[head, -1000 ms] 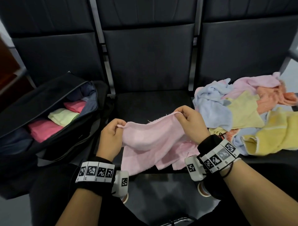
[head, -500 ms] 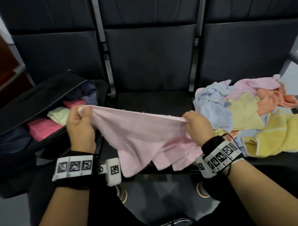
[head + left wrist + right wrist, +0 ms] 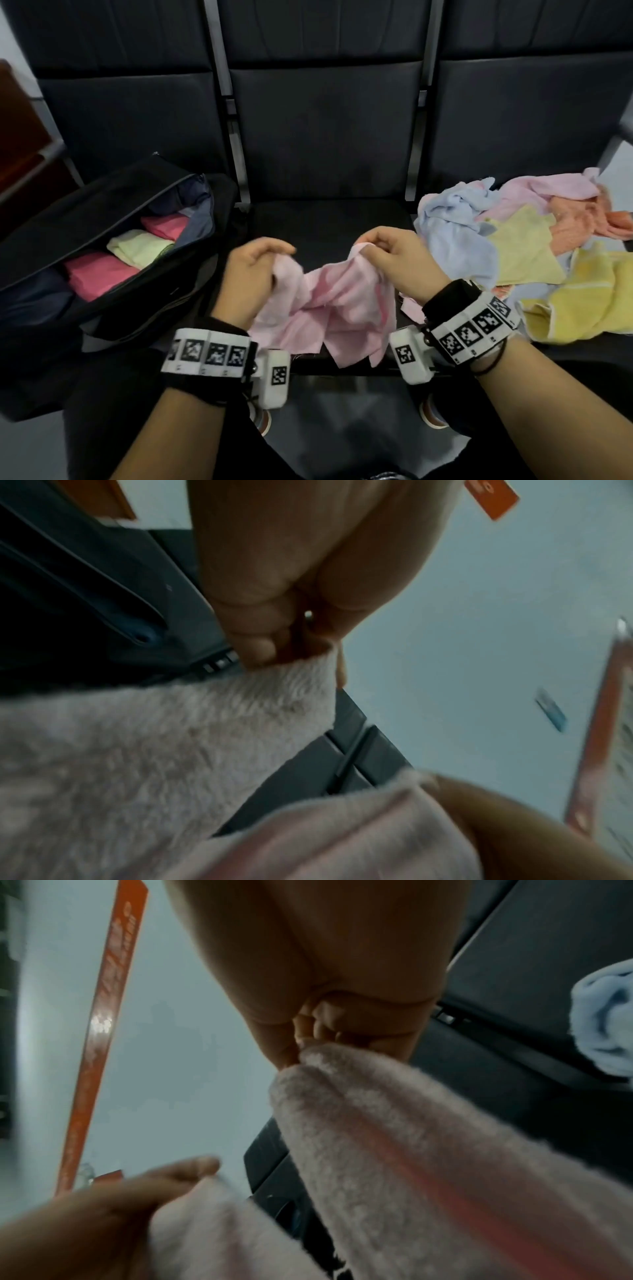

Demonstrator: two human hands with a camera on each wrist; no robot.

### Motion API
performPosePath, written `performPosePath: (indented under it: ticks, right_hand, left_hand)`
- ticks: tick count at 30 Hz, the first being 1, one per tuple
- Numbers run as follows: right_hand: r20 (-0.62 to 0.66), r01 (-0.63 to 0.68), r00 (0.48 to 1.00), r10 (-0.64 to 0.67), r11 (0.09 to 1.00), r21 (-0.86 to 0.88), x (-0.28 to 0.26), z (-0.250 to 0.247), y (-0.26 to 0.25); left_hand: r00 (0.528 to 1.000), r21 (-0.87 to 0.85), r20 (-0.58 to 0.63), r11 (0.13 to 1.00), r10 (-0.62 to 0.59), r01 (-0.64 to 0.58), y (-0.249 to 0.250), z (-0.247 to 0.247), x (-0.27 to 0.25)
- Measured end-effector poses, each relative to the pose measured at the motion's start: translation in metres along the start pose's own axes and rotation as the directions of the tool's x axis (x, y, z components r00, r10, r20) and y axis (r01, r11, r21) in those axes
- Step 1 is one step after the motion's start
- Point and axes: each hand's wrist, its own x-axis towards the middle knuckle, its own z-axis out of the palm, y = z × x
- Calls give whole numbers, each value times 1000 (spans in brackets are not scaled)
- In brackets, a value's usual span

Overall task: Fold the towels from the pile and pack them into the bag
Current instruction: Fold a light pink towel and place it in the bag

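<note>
A pale pink towel (image 3: 339,308) hangs crumpled above the middle seat, pinched at two upper corners, its loose folds drooping toward the near edge. To the right lies a rumpled pile of towels (image 3: 534,260) in blue, yellow, pink and orange. At left, an open black bag (image 3: 102,274) holds folded pink and pale green towels.

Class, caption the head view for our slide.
Both hands, left hand and right hand, grip a pink towel between bag and pile.

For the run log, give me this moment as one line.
left hand: grips pink towel | right hand: pinches it | bag: open
</note>
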Motion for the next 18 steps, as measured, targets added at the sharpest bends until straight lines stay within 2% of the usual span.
performPosePath:
  ticks: [3, 6, 12, 14, 16, 18]
  right_hand:
    - [92, 72, 993, -72, 997, 5, -3, 7, -12]
    - [153, 120, 981, -116, 993, -20, -8, 9, -17]
    - [134, 178, 978, -159, 974, -143, -18, 8, -11]
    - [141, 196, 977, -159, 931, -307, -17, 7, -5]
    - [142, 149, 986, -90, 860, -488, -14, 2, 3]
    - [107, 88, 994, -31, 810, -580, -12, -8, 13]
  left_hand:
    - [974, 167, 208, 978, 86, -122, 8, 30, -5]
    - [938, 258, 303, 932, 171, -253, 11, 47, -9]
    - [934, 379, 276, 868, 226, -322, 12, 54, -16]
    - [940, 384, 221, 863, 259, -328, 14, 52, -16]
    - [942, 371, 159, 867, 294, -333, 17, 49, -16]
    - [943, 354, 90, 875, 319, -330, 20, 43, -14]
